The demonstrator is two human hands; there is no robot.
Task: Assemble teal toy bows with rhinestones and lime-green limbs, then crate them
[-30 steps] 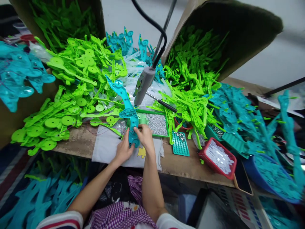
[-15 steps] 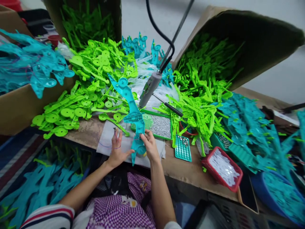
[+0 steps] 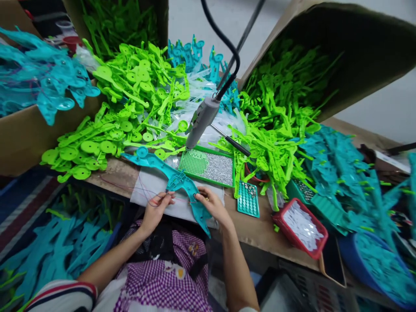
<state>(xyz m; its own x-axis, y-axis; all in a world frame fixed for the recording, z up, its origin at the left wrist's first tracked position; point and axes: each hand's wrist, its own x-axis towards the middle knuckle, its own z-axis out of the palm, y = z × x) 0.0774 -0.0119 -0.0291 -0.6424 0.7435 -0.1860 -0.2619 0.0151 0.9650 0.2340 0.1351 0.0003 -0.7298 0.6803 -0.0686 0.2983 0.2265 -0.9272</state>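
Observation:
A long teal plastic part (image 3: pixel 175 180) lies tilted over a white cloth (image 3: pixel 143 195), its narrow end toward the upper left. My right hand (image 3: pixel 211 203) grips its lower right section, thumb on the inner face. Thin red and blue wires run from the part to my left hand (image 3: pixel 157 210), whose fingertips are pinched together on them beside the part's middle. Above the part hangs a grey electric screwdriver (image 3: pixel 203 121), touched by neither hand. Behind the cloth sits a green tray (image 3: pixel 208 167) of small silver screws.
Lime green parts (image 3: pixel 130 82) are heaped at the back. A teal tray (image 3: pixel 248 199) of small round metal pieces and a red basket (image 3: pixel 303 227) of white pieces stand to the right. Cardboard boxes (image 3: pixel 42 138) and teal parts (image 3: pixel 338 160) flank the bench.
The teal part has turned from nearly upright to a slant, its upper end swinging left and down. My left hand has closed from spread fingers to a pinch on the wires.

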